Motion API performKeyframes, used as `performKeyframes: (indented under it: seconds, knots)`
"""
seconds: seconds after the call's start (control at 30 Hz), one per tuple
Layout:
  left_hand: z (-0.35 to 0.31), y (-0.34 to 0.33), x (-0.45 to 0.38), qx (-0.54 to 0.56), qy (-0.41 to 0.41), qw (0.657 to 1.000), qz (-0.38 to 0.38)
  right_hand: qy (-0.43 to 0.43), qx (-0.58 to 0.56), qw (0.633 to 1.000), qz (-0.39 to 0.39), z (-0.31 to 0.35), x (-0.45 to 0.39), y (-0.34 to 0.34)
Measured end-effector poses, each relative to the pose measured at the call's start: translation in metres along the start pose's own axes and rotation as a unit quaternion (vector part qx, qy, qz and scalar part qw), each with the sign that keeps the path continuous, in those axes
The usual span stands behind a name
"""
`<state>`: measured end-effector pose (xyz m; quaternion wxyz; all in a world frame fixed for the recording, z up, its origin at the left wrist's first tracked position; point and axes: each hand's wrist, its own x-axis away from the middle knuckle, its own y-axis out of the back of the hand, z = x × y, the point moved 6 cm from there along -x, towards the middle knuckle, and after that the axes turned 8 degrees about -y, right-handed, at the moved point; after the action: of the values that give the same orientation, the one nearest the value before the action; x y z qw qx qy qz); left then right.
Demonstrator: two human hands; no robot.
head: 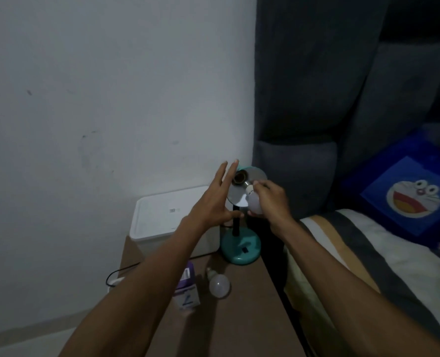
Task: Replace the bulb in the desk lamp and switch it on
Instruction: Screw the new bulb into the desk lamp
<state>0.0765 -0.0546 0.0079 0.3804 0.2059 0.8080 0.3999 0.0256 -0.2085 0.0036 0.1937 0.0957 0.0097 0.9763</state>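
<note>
Purple-white bulb box (186, 289) and spare bulb (219, 285) seen lying side by side on brown worktop (239, 318), nearest camera. Teal lamp base (240, 247) parked further back, white box (172, 217) just left of it. Left hand (215, 202) held flat, fingers spread, grip released, thumb near black stem. Right hand (270, 199) clenched round white bulb (253, 200), its cap pointed at empty socket (238, 178) in silver shade (249, 188), not seated.
</note>
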Motion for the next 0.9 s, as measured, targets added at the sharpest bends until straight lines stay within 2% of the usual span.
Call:
performKeyframes:
  seconds: [0.2,0.5,0.9]
  knots:
    - [0.003,-0.006,-0.005,0.001,-0.045,0.999,-0.019,0.027,0.084,0.996,0.034,0.009,0.003,-0.012]
    - [0.005,-0.002,-0.006,0.010,-0.066,0.997,-0.042,0.148,0.207,0.965,-0.068,0.010,0.004,-0.015]
    - [0.003,-0.001,-0.005,0.025,-0.074,0.995,-0.060,0.203,0.211,0.950,-0.107,0.009,0.011,-0.017]
